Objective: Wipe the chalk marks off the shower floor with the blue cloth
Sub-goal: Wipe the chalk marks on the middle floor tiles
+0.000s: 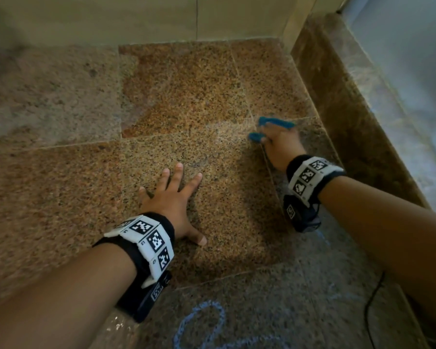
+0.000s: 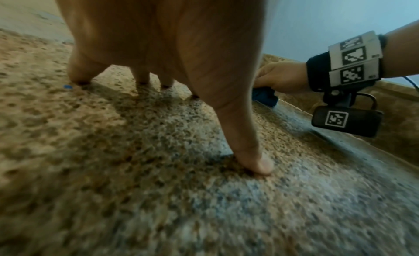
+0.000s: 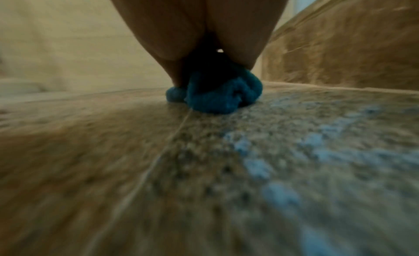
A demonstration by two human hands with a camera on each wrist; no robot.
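Chalk marks [image 1: 202, 323]: pale blue looped lines on the shower floor [image 1: 61, 185] at its near edge, between the two forearms; a blurred blue patch [image 3: 260, 163] also shows close behind the right hand in the right wrist view
Left hand [image 1: 171, 197]: planted on the floor near its middle, fingers [image 2: 256, 163] straight and spread apart, tips pressed to the stone, nothing held
Floor around left hand: speckled brown granite tile, a faint bluish-grey haze on the stone beside the thumb in the left wrist view
Right hand [image 1: 280, 142]: farther out, toward the floor's right edge, fingers curled down over the blue cloth [image 1: 275, 123], clamping it against the floor
Blue cloth position: bunched under the right hand, touching the floor on a tile joint, near the raised stone curb [image 1: 350, 117]; folds stick out ahead of and to the left of the fingers
Cloth from right wrist view: a crumpled wad [image 3: 217, 96] between palm and floor
Far edge: beige wall tiles [image 1: 136, 18] meet the floor; exact corner detail blurred
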